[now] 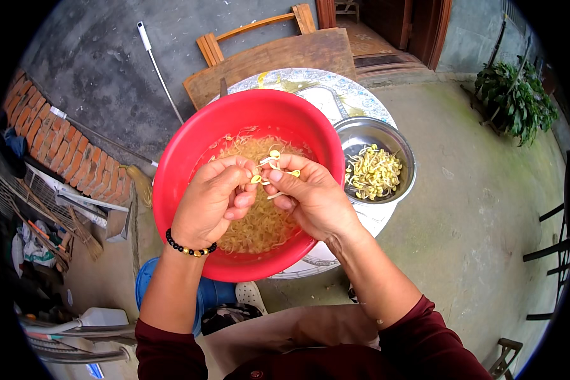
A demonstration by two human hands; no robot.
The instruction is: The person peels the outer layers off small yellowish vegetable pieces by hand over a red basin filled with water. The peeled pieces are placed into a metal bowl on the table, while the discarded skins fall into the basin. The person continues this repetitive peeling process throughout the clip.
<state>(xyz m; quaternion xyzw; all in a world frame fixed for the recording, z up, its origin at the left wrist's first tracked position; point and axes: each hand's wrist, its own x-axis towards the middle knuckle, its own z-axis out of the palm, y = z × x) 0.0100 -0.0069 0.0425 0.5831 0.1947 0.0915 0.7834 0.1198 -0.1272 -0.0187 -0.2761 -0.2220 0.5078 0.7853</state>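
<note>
Over a red plastic basin (175, 142) my two hands meet with a few yellow-headed bean sprouts (274, 155) between them. My right hand (313, 194) pinches several sprouts between thumb and fingers. The fingertips of my left hand (221, 194), with a beaded bracelet at its wrist, are closed at the sprouts' thin ends. Water with many loose sprout roots and bits (259, 232) lies in the basin. Right of it, a stainless steel bowl (408, 178) holds a heap of bean sprouts (375, 173).
Basin and bowl stand on a round table with a patterned cover (368, 102). Behind is a wooden bench (285, 59). A blue plastic container (213, 294) stands below the basin, near a light clog (250, 295). Bricks (71, 152) line the left; a leafy plant (515, 99) stands right.
</note>
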